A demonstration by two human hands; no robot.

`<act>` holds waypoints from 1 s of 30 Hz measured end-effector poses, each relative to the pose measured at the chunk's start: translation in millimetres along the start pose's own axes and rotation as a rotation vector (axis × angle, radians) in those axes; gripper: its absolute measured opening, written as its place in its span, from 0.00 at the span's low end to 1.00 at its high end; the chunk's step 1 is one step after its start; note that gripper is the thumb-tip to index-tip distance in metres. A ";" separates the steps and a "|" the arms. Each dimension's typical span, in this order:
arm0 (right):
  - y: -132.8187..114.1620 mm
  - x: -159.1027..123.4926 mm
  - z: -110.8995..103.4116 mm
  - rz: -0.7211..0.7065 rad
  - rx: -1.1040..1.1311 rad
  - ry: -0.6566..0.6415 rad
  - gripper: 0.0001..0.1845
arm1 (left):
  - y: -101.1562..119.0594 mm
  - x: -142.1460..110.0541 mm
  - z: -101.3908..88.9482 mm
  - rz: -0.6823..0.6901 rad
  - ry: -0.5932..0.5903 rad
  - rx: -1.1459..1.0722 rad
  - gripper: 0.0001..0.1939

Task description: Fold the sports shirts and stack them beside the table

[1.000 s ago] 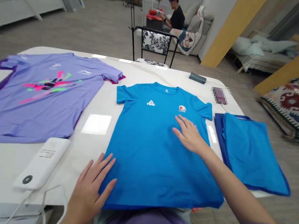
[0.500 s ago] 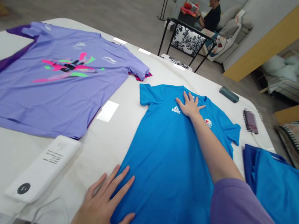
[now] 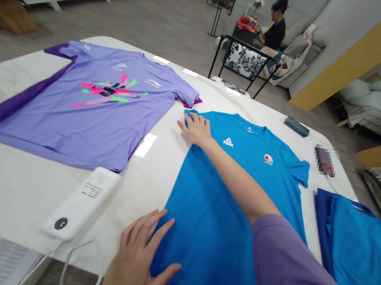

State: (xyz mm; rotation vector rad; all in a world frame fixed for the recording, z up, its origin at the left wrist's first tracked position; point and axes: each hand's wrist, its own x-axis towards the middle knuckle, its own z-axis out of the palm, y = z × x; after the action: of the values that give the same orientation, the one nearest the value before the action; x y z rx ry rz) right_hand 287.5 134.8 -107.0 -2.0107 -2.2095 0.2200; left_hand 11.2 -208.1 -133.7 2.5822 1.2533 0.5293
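Note:
A bright blue T-shirt [image 3: 241, 189] lies face up on the white table [image 3: 5, 190], collar away from me. My left hand [image 3: 141, 260] rests flat and open on its near left hem corner. My right hand [image 3: 196, 129] reaches across, fingers spread flat on the shirt's left sleeve and shoulder. Neither hand grips anything.
A lilac T-shirt [image 3: 91, 107] with a pink print lies spread at the left. Folded blue clothing [image 3: 360, 256] sits at the right edge. A white power bank [image 3: 81, 204] with cable lies near me. A dark case [image 3: 296, 126], a phone [image 3: 324, 160], a chair [image 3: 244, 64] and a seated person [image 3: 275, 28] lie beyond.
My right hand slid from the shirt's chest up to the collar, then left onto the left sleeve. The left hand stayed on the hem. My view swung left.

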 end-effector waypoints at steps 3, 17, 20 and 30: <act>2.5 23.2 -19.1 0.163 0.008 0.060 0.51 | 5.2 -16.6 1.2 -0.241 0.083 0.032 0.32; 35.4 19.3 -73.2 0.345 0.448 0.119 0.20 | 32.4 -33.2 -13.6 -0.233 0.131 -0.427 0.04; 79.1 -15.0 -91.8 0.431 0.845 0.277 0.16 | 55.2 -26.2 -20.3 -0.115 0.201 -0.552 0.06; 204.3 -169.4 -82.5 0.779 1.017 0.303 0.31 | 149.0 13.3 1.9 0.447 -0.362 -0.267 0.16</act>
State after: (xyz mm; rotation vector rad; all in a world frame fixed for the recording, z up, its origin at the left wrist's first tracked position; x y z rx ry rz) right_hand 519.3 -14.1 -69.8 -1.9071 -0.7277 0.8345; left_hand 125.4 -288.6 -80.4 2.5673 0.4575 0.2577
